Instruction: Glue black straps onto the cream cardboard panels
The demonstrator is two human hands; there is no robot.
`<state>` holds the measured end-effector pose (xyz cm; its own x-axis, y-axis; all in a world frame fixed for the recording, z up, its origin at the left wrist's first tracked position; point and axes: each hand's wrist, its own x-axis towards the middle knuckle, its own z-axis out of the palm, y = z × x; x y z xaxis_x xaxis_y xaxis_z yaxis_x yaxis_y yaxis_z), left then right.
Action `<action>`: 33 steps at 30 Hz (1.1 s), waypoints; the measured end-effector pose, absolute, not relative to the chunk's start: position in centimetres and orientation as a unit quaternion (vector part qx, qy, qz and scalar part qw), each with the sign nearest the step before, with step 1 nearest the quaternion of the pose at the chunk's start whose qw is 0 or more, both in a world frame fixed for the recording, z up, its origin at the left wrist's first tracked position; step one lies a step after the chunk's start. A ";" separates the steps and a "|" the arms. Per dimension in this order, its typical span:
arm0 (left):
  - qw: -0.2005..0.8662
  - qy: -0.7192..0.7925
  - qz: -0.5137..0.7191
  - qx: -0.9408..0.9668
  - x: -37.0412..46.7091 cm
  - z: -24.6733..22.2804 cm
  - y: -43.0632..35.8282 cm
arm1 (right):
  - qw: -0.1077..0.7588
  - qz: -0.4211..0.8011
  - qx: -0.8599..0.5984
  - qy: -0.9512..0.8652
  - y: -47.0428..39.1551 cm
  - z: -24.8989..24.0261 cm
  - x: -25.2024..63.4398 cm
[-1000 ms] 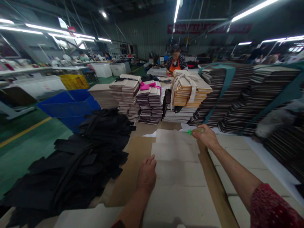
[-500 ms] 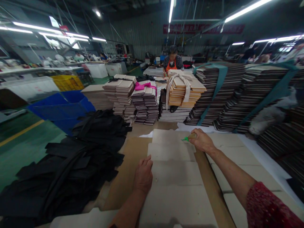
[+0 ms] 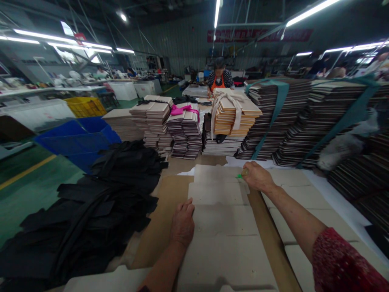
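Observation:
Overlapping pale grey boards [image 3: 223,219] run in a column away from me over brown cardboard [image 3: 165,202]. My left hand [image 3: 183,223] rests along their left edge, fingers close together; nothing shows in it. At the far right end of the column, my right hand [image 3: 256,176] is closed round a small tool [image 3: 244,173] with a tan handle and a green tip. The tip is at the farthest board's right side. Small dark marks show on several boards.
Black fabric strips [image 3: 75,215] are heaped at the left, beside a blue bin [image 3: 79,138]. Tied board stacks [image 3: 185,134] line the far side. More boards [image 3: 310,211] lie at the right. A person in an orange apron [image 3: 221,81] is beyond.
My right hand and the green-tipped tool have shifted slightly right over the farthest board. My left hand remains at the boards' left edge.

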<state>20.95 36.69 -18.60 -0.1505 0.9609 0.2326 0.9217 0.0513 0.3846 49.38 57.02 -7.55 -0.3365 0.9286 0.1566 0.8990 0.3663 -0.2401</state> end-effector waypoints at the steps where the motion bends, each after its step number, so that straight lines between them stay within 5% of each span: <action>1: 0.044 0.725 0.226 0.650 21.0 -18.6 36.7 | 0.133 0.057 -0.562 -0.814 57.0 -7.6 49.6; 12: 0.043 0.730 0.217 0.646 21.1 -18.4 36.7 | 0.209 0.128 -0.559 -0.792 56.6 -8.3 49.4; 22: -0.026 0.727 0.181 0.662 21.1 -17.6 36.9 | 0.441 0.255 -0.619 -0.598 54.4 -8.1 53.6; 33: 0.008 0.732 0.139 0.667 21.3 -17.3 38.0 | 0.548 0.289 -0.720 -0.312 26.1 -2.4 72.7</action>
<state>21.33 37.98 -17.32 -0.1099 0.9786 0.1738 0.9743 0.0715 0.2136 72.72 26.10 -2.41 0.6387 0.7659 -0.0737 0.1326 -0.2040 -0.9700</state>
